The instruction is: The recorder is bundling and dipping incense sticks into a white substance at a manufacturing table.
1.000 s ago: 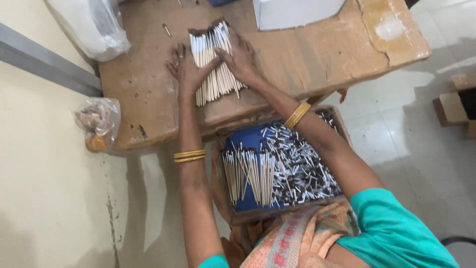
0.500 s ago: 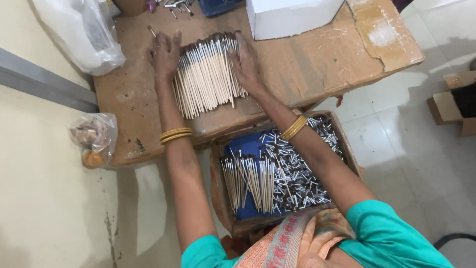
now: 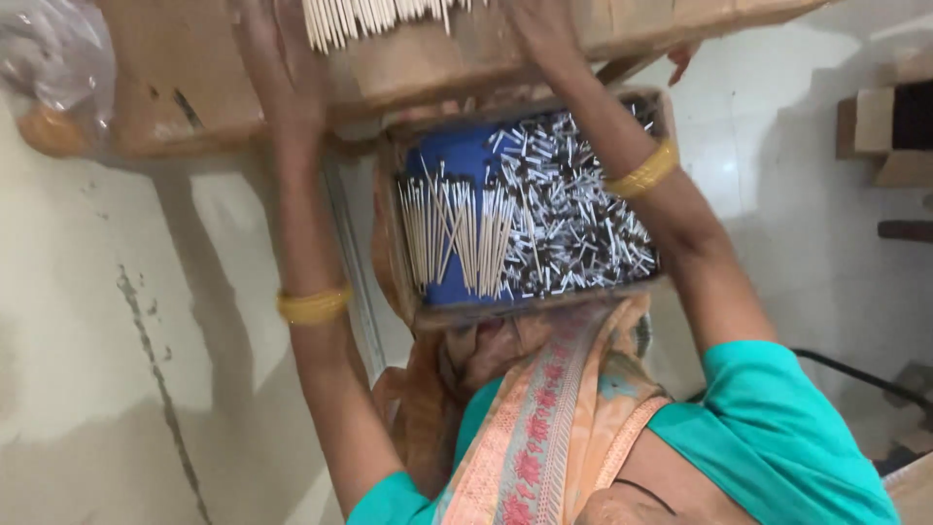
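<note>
- Left hand (image 3: pixel 267 58) lies up on the wooden table (image 3: pixel 185 78), fingers stretched toward the top edge of the view, pressed against the left side of the pale stick bundle (image 3: pixel 374 17). Palm looks flat and open, but fingertips run out of view, so can't tell if it grips any sticks.
- Right hand (image 3: pixel 539 29) is on the other side of the bundle, near the table's front edge. Mostly cut off at the top and blurred; can't tell how far open or whether it holds anything.
- Stick bundle sits on the table between both hands; only its lower ends show, fanned a bit, ends hanging toward the table's front edge.
- Yellow bangles: one on left forearm (image 3: pixel 313 305), one on right wrist (image 3: pixel 641 173).
- Below the table edge, betw. the two arms, a shallow wooden tray (image 3: pixel 505 309) rests on the person's lap. Blue liner inside.
- Tray's left part: a loose row of pale sticks (image 3: pixel 457 238), roughly upright in view, a few crossed.
- Tray's right part: heap of short dark-and-silver pieces (image 3: pixel 583 209), jumbled, touching the sticks.
- Clear plastic bag (image 3: pixel 49 78) w/ orange-brown stuff at table's left corner.
- Cardboard box (image 3: pixel 880 136) on pale floor at far right, well apart.
- Person wears teal top, orange patterned drape.
</note>
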